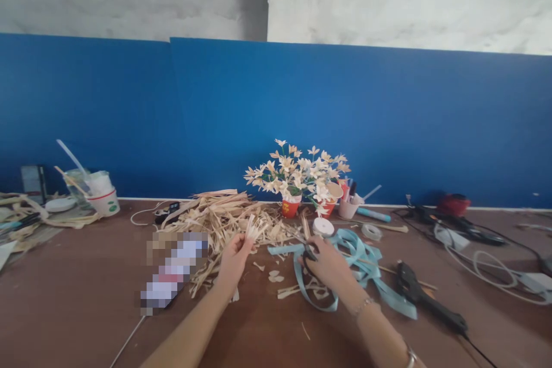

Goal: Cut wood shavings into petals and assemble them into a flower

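My left hand (236, 254) is closed on a small bunch of pale dried husk strips (253, 231), which stick up from the fingertips. My right hand (326, 261) grips a pair of dark-handled scissors (309, 254), blades toward the back of the table. Light blue ribbon (360, 250) lies in loops beside and beneath that hand. A heap of dried husks (219, 213) spreads behind my left hand. Small cut petal pieces (276, 277) lie between the hands. Beyond them stands a red cup (291, 207) holding cream husk flowers (297, 169).
A black glue gun (426, 299) lies at the right, near white cables (483, 267). A roll of white tape (323, 227) and a pen cup (348, 207) are behind my right hand. A blurred phone-like object (175, 273) lies left. A white cup (103, 204) stands far left, before a blue partition (129, 121).
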